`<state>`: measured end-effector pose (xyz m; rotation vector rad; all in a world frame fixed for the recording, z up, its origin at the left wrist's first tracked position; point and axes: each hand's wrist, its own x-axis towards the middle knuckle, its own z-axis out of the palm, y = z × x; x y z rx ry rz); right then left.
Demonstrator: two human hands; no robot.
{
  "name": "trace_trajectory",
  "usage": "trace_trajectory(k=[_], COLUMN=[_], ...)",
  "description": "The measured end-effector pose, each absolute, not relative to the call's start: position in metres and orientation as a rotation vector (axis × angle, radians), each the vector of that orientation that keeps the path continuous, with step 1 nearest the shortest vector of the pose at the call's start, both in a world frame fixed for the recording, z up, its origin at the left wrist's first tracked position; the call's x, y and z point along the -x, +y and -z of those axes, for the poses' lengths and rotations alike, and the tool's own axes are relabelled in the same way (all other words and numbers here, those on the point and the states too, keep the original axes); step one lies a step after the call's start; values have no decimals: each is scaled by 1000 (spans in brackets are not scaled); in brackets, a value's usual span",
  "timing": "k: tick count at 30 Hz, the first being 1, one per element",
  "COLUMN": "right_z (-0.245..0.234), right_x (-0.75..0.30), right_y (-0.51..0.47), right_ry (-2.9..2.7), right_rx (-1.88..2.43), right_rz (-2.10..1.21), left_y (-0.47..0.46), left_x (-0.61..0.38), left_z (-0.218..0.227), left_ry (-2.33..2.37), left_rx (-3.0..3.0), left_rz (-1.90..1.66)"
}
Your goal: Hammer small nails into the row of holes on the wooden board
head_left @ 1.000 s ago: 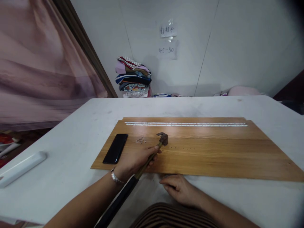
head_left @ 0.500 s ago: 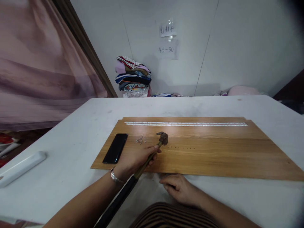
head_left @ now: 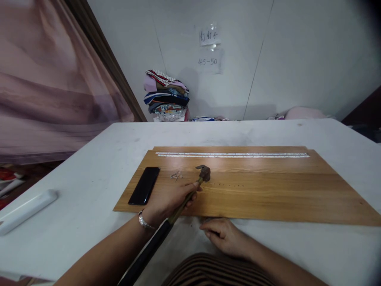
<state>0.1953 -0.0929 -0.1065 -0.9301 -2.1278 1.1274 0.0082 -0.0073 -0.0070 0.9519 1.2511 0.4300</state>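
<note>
My left hand (head_left: 175,196) is wrapped round the neck of a claw hammer (head_left: 205,173), just below its rusty head. The hammer's long handle slants back under my left forearm, ending in a black grip. Its head is over the wooden board (head_left: 282,198), close to the left end of a row of small dark dots (head_left: 229,185). My right hand (head_left: 222,235) rests on the table at the board's front edge, its fingers curled in and nothing visible in them. A small pile of nails (head_left: 176,175) lies on the board left of the hammer head.
A black phone (head_left: 144,186) lies at the board's left side. Two white marked strips (head_left: 232,155) run along its back. On the white table (head_left: 74,171), a long white object (head_left: 28,210) sits at left. Behind it are folded clothes (head_left: 166,97) and a pink curtain (head_left: 59,79).
</note>
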Motion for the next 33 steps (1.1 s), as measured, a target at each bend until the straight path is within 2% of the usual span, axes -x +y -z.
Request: trace_trajectory(k=[33], right_z=[107], right_x=[-194], right_y=[-92], right_ry=[-2139], right_rx=[908], right_rz=[-1083], left_y=[-8], left_x=[-9], left_z=[3], left_ry=[1248], left_rx=[-952], left_rz=[-457])
